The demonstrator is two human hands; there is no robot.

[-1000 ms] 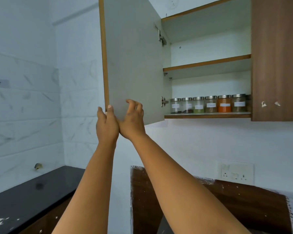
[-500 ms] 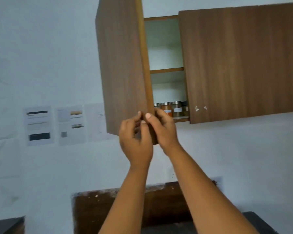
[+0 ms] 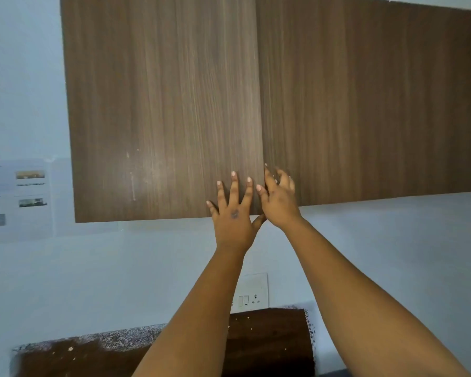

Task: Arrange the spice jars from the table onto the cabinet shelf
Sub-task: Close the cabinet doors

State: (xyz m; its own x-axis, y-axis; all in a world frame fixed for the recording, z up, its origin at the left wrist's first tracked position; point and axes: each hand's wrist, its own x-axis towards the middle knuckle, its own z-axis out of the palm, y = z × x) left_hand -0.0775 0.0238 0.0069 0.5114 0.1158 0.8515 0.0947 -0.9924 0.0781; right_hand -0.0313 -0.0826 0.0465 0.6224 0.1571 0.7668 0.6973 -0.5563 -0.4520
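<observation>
I press my left hand point(image 3: 233, 213) flat, fingers point(image 3: 233, 186) spread, on the cabinet door point(image 3: 161, 104) — right hand point(image 3: 279, 200) loose, empty — pushing evenly near the seam.

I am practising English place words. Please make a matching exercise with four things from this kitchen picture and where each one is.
Things:
1. left hand
2. right hand
3. wall socket
4. papers

Places:
A. on the wall, left of the cabinet
B. flat on the left door
C. between the two forearms
D. at the right door's lower corner

Pairs: 1-B, 2-D, 3-C, 4-A
</observation>
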